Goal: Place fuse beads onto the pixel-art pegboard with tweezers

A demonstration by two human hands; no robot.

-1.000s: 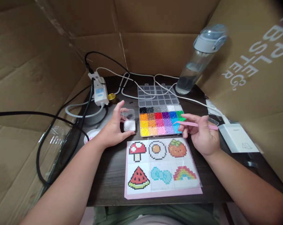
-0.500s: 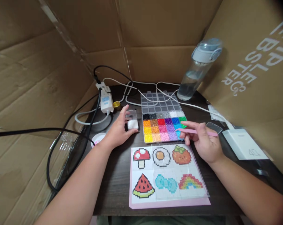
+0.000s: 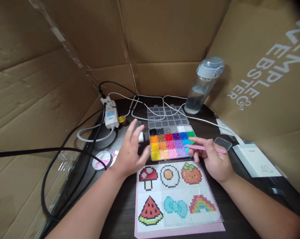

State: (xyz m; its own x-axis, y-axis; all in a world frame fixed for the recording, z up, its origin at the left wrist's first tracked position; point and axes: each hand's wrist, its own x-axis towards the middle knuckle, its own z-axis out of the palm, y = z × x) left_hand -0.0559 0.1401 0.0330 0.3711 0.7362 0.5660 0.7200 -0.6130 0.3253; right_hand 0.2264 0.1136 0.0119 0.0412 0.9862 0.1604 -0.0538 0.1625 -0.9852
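Observation:
My left hand (image 3: 131,151) is open, fingers spread, hovering between a small clear box with white contents (image 3: 141,137) and the bead case. The hand partly hides the small box. My right hand (image 3: 214,157) holds pink tweezers (image 3: 202,148), whose tip is over the lower right compartments of the bead case (image 3: 151,160). Small beads sorted by colour fill the case, and its clear gridded lid (image 3: 168,122) lies folded back. In front is a pattern sheet (image 3: 150,229) with pixel pictures, including a mushroom, a watermelon and a rainbow. A clear pegboard (image 3: 218,217) covers much of it.
A water bottle (image 3: 197,94) stands at the back right. A power strip (image 3: 111,114) with cables, a gold round tin (image 3: 122,120) and a round white dish (image 3: 99,160) are at the left. A white charger (image 3: 257,161) lies right. Cardboard walls (image 3: 165,79) surround the table.
My left hand has let go of the small clear box and moved nearer to me, fingers spread. My right hand keeps the tweezers at the case. The whole view has shifted slightly.

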